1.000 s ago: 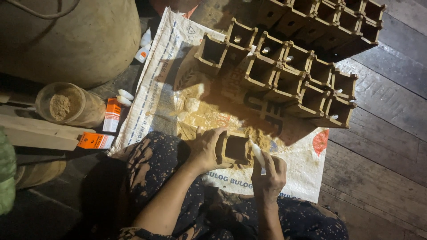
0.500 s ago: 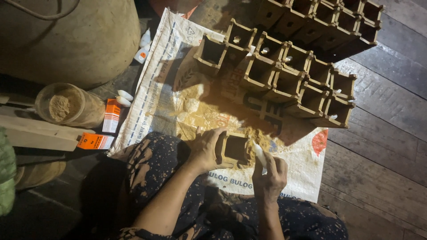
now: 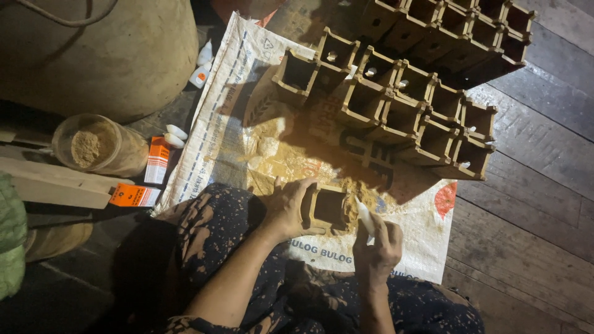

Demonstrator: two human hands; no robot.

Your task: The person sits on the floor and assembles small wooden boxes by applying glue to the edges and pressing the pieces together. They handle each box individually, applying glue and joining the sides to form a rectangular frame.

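The small open wooden box sits on the woven plastic sack, low in the view, just above the person's lap. The left hand wraps around the box's left wall, fingers curled over the edge, thumb underneath. The right hand is closed around a small white glue tube, its tip pointing up and in toward the right wall of the box. Against half a second and a second ago, very little has shifted: the box stays put in the left hand's grip, and the tube sits a shade closer to the box's right edge. That reads as slow, careful work along one joint, not a change of piece.

Just beyond the hands, sawdust lies scattered over the sack. Farther out, rows of finished boxes stand joined side by side. Well to the left of the left hand are a clear jar of sawdust, orange glue cartons, spare white tubes and a large round drum. Dark wooden floorboards run out to the right, lit by one warm pool of light.
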